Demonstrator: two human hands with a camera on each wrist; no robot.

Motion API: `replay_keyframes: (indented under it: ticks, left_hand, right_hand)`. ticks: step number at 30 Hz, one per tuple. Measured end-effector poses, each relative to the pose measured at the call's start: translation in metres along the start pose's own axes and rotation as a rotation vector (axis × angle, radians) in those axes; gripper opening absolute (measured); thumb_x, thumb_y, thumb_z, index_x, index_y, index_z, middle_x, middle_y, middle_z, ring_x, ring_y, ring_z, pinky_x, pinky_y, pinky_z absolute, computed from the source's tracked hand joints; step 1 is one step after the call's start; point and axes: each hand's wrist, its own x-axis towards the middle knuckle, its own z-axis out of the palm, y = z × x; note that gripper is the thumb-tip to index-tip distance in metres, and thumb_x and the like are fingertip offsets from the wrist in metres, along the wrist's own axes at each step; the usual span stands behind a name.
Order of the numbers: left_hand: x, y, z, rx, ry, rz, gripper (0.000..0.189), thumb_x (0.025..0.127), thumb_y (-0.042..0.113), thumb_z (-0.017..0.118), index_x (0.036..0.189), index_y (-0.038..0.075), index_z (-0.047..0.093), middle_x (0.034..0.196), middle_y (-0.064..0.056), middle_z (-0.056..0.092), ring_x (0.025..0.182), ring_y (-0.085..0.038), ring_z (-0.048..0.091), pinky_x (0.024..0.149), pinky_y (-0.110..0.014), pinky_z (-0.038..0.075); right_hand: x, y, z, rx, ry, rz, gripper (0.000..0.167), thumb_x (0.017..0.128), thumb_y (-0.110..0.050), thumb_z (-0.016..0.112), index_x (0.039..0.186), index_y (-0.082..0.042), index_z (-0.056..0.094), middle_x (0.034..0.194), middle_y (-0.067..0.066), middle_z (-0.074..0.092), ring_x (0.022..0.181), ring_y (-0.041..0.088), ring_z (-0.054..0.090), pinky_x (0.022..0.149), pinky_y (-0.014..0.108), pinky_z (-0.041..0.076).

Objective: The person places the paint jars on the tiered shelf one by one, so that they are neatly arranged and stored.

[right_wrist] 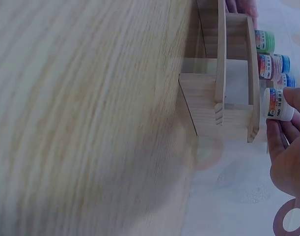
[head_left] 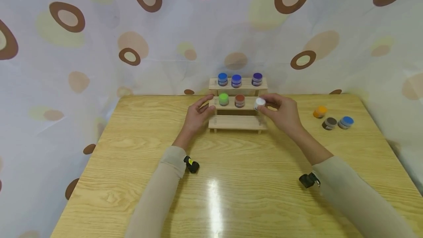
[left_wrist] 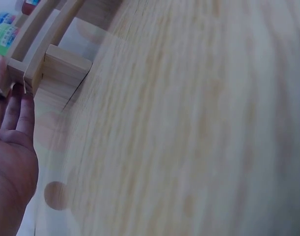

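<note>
My right hand [head_left: 285, 115] pinches a white-lidded paint jar [head_left: 259, 103] at the right end of the middle shelf of a small three-step wooden rack [head_left: 236, 121]. In the right wrist view, thumb and fingers lie on either side of that upright jar [right_wrist: 277, 104], close over the shelf. My left hand [head_left: 196, 116] holds the rack's left end, its thumb and fingers at the end of the middle shelf. Beside the white jar on that shelf stand a green jar [head_left: 223, 99] and a reddish-brown jar [head_left: 239, 101]. The bottom shelf bears no jars.
Two blue jars [head_left: 236, 81] and a purple jar [head_left: 257, 79] stand on the top shelf. On the table's right side are an orange jar [head_left: 320, 112], a dark brown jar [head_left: 329, 123] and a blue jar [head_left: 346, 122]. A patterned cloth [head_left: 172, 28] hangs behind the table.
</note>
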Motion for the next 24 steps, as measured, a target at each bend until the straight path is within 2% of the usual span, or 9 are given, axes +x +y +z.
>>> replay_keyframes:
  ticks: [4,10,14,19,24]
  left_hand:
    - [0.002,-0.001,0.001,-0.005,-0.010,0.014,0.048,0.104,0.009,0.069,0.150,0.005,0.059,0.160,-0.007,0.052,0.142,-0.034,0.055,0.111,-0.034,0.053]
    - [0.002,-0.002,0.001,-0.009,-0.011,0.016,0.048,0.104,0.009,0.069,0.150,0.004,0.058,0.159,-0.008,0.052,0.142,-0.033,0.055,0.110,-0.033,0.053]
    - [0.001,-0.001,0.002,-0.006,-0.015,0.022,0.048,0.104,0.009,0.068,0.150,0.003,0.058,0.159,-0.009,0.052,0.142,-0.034,0.054,0.111,-0.033,0.053]
    - [0.000,-0.002,0.000,-0.039,-0.018,0.013,0.048,0.104,0.008,0.068,0.151,0.003,0.058,0.160,-0.009,0.051,0.141,-0.036,0.056,0.108,-0.033,0.055]
    - [0.000,-0.003,-0.002,-0.043,-0.026,0.019,0.049,0.104,0.009,0.068,0.151,0.005,0.057,0.160,-0.008,0.051,0.141,-0.034,0.056,0.107,-0.033,0.056]
  right_hand:
    - [0.007,0.001,0.001,0.022,0.012,-0.006,0.040,0.093,-0.004,0.082,0.130,0.003,0.072,0.124,0.021,0.074,0.112,0.037,0.072,0.094,0.024,0.061]
    - [0.013,0.006,0.003,0.037,-0.006,0.017,0.041,0.094,-0.003,0.081,0.132,0.006,0.069,0.125,0.023,0.073,0.115,0.041,0.071,0.090,0.013,0.058]
    - [0.015,0.007,0.005,0.038,-0.009,0.038,0.040,0.095,-0.004,0.080,0.132,0.005,0.069,0.125,0.022,0.073,0.115,0.039,0.072,0.088,0.013,0.058]
    - [0.015,0.008,0.009,0.113,-0.028,0.053,0.040,0.096,-0.004,0.079,0.133,0.005,0.068,0.125,0.023,0.072,0.117,0.041,0.070,0.085,0.014,0.060]
    - [0.011,0.012,0.009,0.139,0.004,0.044,0.043,0.096,-0.005,0.079,0.136,0.004,0.067,0.131,0.023,0.070,0.122,0.039,0.069,0.093,0.019,0.059]
